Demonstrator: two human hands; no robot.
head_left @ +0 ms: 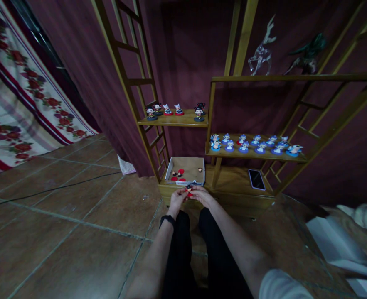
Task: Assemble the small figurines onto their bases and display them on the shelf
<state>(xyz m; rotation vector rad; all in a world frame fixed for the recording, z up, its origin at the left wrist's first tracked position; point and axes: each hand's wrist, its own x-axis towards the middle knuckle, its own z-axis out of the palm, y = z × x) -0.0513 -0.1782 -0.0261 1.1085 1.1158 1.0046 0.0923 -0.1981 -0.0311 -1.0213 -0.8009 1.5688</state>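
My left hand (177, 198) and my right hand (202, 196) meet in front of me, fingers pinched together on a small figurine (188, 189) with a dark head and a red base. Just beyond them an open cardboard box (200, 181) sits on the lowest wooden shelf and holds a few red bases and small figurine parts. Several finished red and dark figurines (177, 110) stand on the upper left shelf. Several blue-based figurines (254, 144) line the middle right shelf.
A wooden shelf unit (214, 124) stands against a dark red curtain. A phone (256, 179) lies on the bottom shelf at right. A glass deer (262, 52) and a dark figure (308, 52) top the rack. Floral cloth (18, 108) hangs left. White paper (126, 165) lies on the tiles.
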